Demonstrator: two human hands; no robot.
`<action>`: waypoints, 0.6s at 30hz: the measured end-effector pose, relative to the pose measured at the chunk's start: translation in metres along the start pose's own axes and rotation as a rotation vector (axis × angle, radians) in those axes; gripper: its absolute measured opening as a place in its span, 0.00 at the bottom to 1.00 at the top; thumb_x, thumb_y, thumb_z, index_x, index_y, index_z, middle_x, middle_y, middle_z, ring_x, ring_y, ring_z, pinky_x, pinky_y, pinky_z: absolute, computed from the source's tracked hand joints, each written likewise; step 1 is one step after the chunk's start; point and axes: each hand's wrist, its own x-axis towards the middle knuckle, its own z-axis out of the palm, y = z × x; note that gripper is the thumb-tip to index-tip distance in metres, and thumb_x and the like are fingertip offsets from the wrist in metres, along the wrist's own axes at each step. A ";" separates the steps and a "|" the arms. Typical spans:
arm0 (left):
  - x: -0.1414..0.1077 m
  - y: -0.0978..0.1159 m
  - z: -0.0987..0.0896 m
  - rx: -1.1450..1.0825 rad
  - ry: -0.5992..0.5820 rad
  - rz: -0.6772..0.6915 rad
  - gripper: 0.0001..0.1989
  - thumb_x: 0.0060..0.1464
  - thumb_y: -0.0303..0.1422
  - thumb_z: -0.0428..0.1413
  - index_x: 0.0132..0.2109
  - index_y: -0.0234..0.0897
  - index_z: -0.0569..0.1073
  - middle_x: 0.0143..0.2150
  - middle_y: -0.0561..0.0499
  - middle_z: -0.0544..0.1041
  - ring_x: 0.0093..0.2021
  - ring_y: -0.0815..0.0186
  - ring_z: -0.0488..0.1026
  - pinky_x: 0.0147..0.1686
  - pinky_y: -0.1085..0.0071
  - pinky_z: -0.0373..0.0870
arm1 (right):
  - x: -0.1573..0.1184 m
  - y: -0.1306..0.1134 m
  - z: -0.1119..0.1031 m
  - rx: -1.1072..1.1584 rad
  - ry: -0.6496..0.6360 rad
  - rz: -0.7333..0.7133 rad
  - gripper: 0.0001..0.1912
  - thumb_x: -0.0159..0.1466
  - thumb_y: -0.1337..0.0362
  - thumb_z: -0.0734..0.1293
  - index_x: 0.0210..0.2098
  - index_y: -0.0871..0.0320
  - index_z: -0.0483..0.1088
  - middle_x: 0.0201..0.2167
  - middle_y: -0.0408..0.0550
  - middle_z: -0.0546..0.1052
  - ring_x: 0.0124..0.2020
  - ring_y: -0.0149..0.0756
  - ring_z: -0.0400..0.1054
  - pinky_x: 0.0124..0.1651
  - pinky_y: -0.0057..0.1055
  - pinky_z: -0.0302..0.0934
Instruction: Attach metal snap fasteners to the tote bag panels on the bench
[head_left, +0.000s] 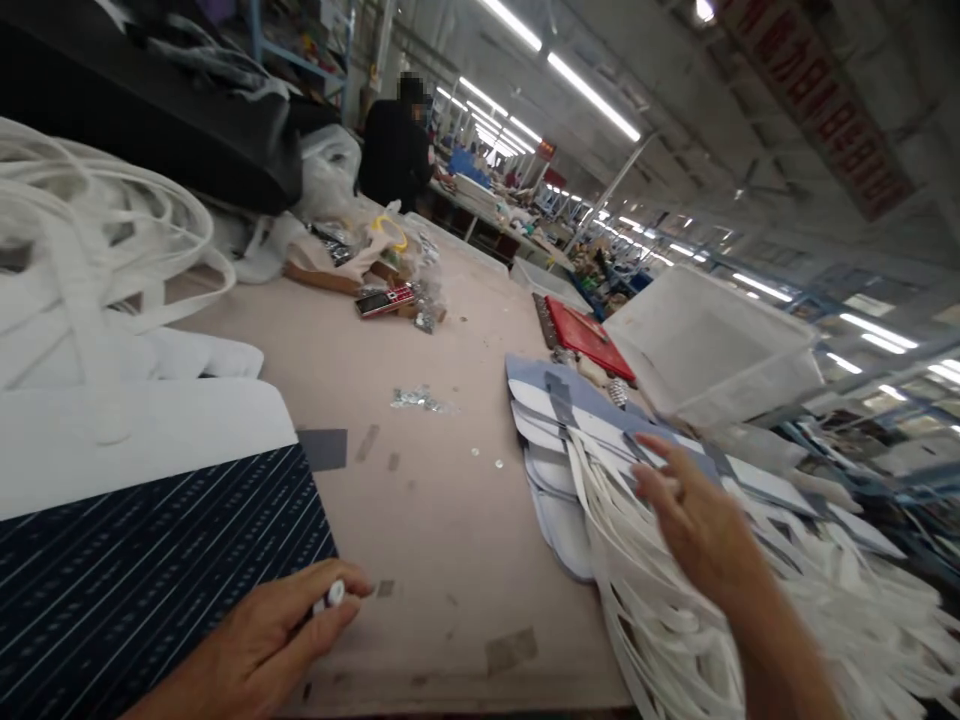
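My left hand (292, 620) is closed around a slim white pen-like stick (335, 592), only its round end showing between thumb and fingers. It rests by the edge of a dark blue striped fabric panel (172, 560) with a white upper part. On the right, my right hand (694, 510) hovers at a stack of white and grey-blue fabric pieces (547, 470), slightly blurred, its fingers apart. Long white straps (637, 590) hang from that stack below the hand. Whether the fingertips touch the stack I cannot tell.
Small shiny pieces (420, 400) lie mid-table. Farther back are a red mobile phone (386, 300) and plastic bags. A red book-like object (589, 335) and a white plastic bin (720, 340) stand at right. Coiled white straps (90, 230) fill the left; a person (394, 150) stands beyond.
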 end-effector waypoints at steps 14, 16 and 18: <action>-0.016 -0.026 -0.028 0.159 0.120 0.391 0.24 0.66 0.30 0.52 0.67 0.52 0.70 0.61 0.56 0.82 0.56 0.65 0.79 0.61 0.78 0.69 | -0.024 -0.014 0.189 -0.153 0.192 -0.331 0.23 0.77 0.57 0.56 0.50 0.63 0.78 0.40 0.65 0.83 0.41 0.55 0.79 0.45 0.46 0.72; -0.006 -0.008 -0.047 -0.056 -0.039 0.177 0.16 0.70 0.37 0.48 0.55 0.49 0.78 0.50 0.56 0.85 0.48 0.65 0.79 0.53 0.78 0.72 | -0.039 -0.044 0.189 0.165 0.198 -0.504 0.18 0.77 0.56 0.60 0.52 0.58 0.77 0.44 0.60 0.84 0.44 0.50 0.79 0.48 0.44 0.74; 0.005 0.013 -0.065 -0.278 -0.211 0.010 0.20 0.71 0.44 0.44 0.49 0.45 0.79 0.42 0.54 0.84 0.43 0.64 0.77 0.47 0.76 0.73 | -0.058 -0.086 0.189 0.528 0.077 -0.697 0.14 0.75 0.60 0.64 0.57 0.52 0.76 0.46 0.53 0.85 0.44 0.43 0.81 0.46 0.35 0.76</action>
